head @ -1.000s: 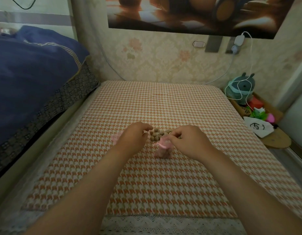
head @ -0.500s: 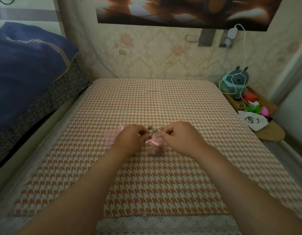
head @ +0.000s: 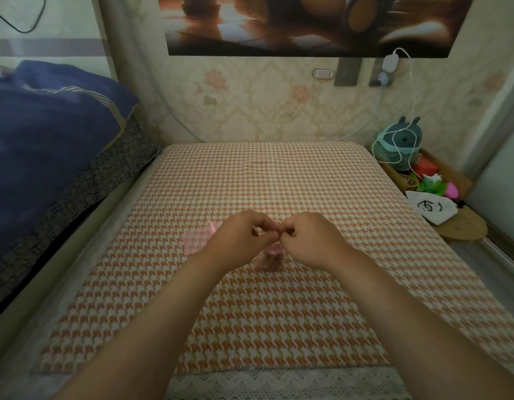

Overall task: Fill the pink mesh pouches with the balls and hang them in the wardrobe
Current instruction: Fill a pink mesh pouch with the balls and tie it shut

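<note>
The left hand (head: 238,241) and right hand (head: 313,241) meet knuckle to knuckle. Each has its fingers curled in and its thumb and forefinger pinched tight at the gathered pink neck of the pouch (head: 271,259). The strings themselves are hidden under the fingertips. The pouch sits just below the pinch, between the two wrists. It is bulging and rests on the houndstooth cover (head: 279,183). The balls beyond the hands cannot be seen.

Just left of the left hand, a flat pouch (head: 196,241) lies on the cover, partly behind that hand. Far to the left of the grip is a blue quilt (head: 48,140). Well to the right and beyond it, a plush toy (head: 400,140) wound with a white cable (head: 411,96) stands above a white bag (head: 433,207).
</note>
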